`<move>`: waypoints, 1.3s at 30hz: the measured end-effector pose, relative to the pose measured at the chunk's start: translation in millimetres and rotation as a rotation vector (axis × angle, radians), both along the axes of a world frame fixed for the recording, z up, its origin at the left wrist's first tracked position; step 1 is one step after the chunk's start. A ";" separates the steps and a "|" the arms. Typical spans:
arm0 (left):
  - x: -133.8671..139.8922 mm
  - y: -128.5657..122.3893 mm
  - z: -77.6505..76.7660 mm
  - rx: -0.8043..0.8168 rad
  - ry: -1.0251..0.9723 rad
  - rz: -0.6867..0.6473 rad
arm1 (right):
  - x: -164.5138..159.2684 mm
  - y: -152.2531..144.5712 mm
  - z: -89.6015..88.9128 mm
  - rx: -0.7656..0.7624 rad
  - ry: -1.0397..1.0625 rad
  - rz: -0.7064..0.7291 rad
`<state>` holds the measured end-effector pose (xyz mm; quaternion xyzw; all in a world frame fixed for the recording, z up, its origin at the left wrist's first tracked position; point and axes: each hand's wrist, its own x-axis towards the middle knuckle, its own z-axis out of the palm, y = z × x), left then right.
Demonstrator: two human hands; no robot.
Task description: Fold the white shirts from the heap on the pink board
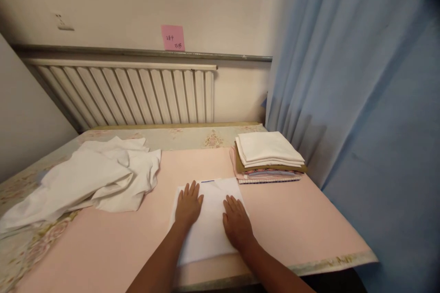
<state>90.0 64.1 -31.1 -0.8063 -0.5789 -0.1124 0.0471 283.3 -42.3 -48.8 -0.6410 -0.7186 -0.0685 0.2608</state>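
A white folded cloth (211, 226) lies flat in front of me on a pink cover (137, 238). A short dark blue line shows near its far edge. My left hand (188, 203) rests palm down on the cloth's left side, fingers stretched out. On the right side of the same cloth lies my right hand (237, 222), also flat with fingers extended. Neither hand grasps anything. Whether the cloth is a garment, I cannot tell.
A crumpled heap of white cloth (85, 178) lies at the left. Back right stands a stack of folded fabrics (270, 151), white on top. A blue curtain (330, 78) hangs along the right side. Behind the floral-covered surface are a radiator (137, 94) and a wall with a pink note (173, 37).
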 end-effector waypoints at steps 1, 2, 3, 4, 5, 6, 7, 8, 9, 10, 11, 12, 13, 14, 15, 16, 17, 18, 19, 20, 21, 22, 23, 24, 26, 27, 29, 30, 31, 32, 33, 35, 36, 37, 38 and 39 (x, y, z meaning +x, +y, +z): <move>0.0 0.9 -0.2 0.006 -0.004 0.005 | 0.0 0.1 -0.1 -0.005 0.000 -0.001; 0.2 1.0 -0.4 0.010 -0.007 0.010 | 0.0 0.3 -0.2 -0.007 0.000 -0.004; 0.4 0.4 -0.6 0.012 -0.010 0.013 | -0.2 0.4 -0.3 -0.008 0.002 -0.006; 0.5 -0.9 -0.9 0.012 -0.012 0.015 | -0.4 0.5 -0.4 -0.008 0.004 -0.007; 0.4 -2.8 -1.1 0.011 -0.014 0.019 | -0.6 0.6 -0.3 -0.008 0.006 -0.006; 0.1 -5.6 -1.4 0.009 -0.016 0.025 | -0.9 0.6 -0.2 -0.008 0.009 -0.007; -0.7 -9.0 -1.7 0.008 -0.017 0.030 | -1.2 0.5 -0.1 -0.007 0.012 -0.008; -1.8 -13.1 -2.1 0.007 -0.018 0.035 | -1.3 0.3 0.0 -0.006 0.013 -0.008; -3.4 -17.8 -2.6 0.006 -0.018 0.036 | -1.3 -0.1 0.1 -0.005 0.012 -0.009; -5.4 -23.1 -3.2 0.005 -0.017 0.035 | -1.1 -0.5 -0.1 -0.004 0.008 -0.009; -7.8 -28.8 -3.8 0.006 -0.015 0.032 | -0.7 -1.0 -0.4 -0.001 0.003 -0.009; -10.5 -34.6 -4.6 0.008 -0.012 0.027 | -0.1 -1.4 -1.0 0.004 -0.001 -0.007; -13.4 -40.3 -5.4 0.012 -0.009 0.024 | 0.5 -1.6 -1.8 0.009 -0.003 -0.004; -16.2 -45.6 -6.2 0.018 -0.006 0.021 | 0.9 -1.3 -2.7 0.015 -0.001 -0.003; -18.8 -50.3 -7.0 0.027 -0.005 0.018 | 0.9 -0.5 -3.5 0.017 0.006 -0.006; -20.9 -54.3 -7.7 0.037 -0.005 0.018 | 0.2 1.0 -4.0 0.016 0.019 -0.016; -22.5 -57.3 -8.4 0.047 -0.006 0.019 | -1.2 3.3 -4.1 0.011 0.034 -0.035; -23.5 -59.4 -8.9 0.055 -0.008 0.023 | -3.5 6.4 -3.5 0.005 0.048 -0.057; -24.0 -60.7 -9.2 0.061 -0.009 0.029 | -6.6 10.1 -2.3 0.001 0.059 -0.075; -24.1 -61.2 -9.3 0.061 -0.011 0.036 | -10.1 14.4 -0.6 0.001 0.062 -0.080; -24.0 -61.2 -9.3 0.058 -0.012 0.042 | -13.5 19.2 1.4 0.006 0.055 -0.064; -23.7 -60.8 -9.1 0.051 -0.013 0.047 | -16.5 24.3 3.6 0.014 0.039 -0.027; -23.5 -60.3 -8.8 0.043 -0.015 0.048 | -18.4 29.6 5.6 0.021 0.015 0.024; -23.4 -59.7 -8.5 0.035 -0.016 0.047 | -19.0 35.1 7.1 0.026 -0.013 0.080; -23.6 -58.9 -8.1 0.027 -0.018 0.043 | -15.9 46.0 8.5 0.016 -0.059 0.159; -23.8 -58.8 -8.1 0.028 -0.018 0.041 | -12.5 51.2 8.3 0.004 -0.071 0.173; -24.3 -58.7 -8.6 0.036 -0.019 0.040 | -4.6 60.2 6.7 -0.019 -0.073 0.157; -24.5 -58.8 -8.9 0.040 -0.021 0.042 | -1.0 63.7 5.8 -0.023 -0.068 0.136; -24.5 -58.9 -9.2 0.041 -0.023 0.043 | 1.8 66.3 4.9 -0.023 -0.061 0.113; -24.5 -59.0 -9.3 0.040 -0.024 0.043 | 3.8 68.0 4.1 -0.018 -0.054 0.087; -24.4 -59.0 -9.3 0.037 -0.024 0.043 | 5.0 68.6 3.4 -0.013 -0.046 0.056; -24.0 -59.1 -8.6 0.026 -0.022 0.042 | 5.6 67.3 2.2 -0.006 -0.029 -0.027; -23.8 -59.1 -8.1 0.021 -0.021 0.043 | 5.7 65.5 1.4 -0.006 -0.019 -0.073; -23.6 -59.2 -7.4 0.017 -0.021 0.044 | 5.9 63.2 0.5 -0.006 -0.010 -0.116; -23.5 -59.2 -6.9 0.017 -0.021 0.044 | 6.4 60.5 -0.7 -0.005 -0.004 -0.149; -23.4 -59.3 -6.4 0.019 -0.021 0.045 | 7.3 57.4 -2.2 -0.001 -0.001 -0.170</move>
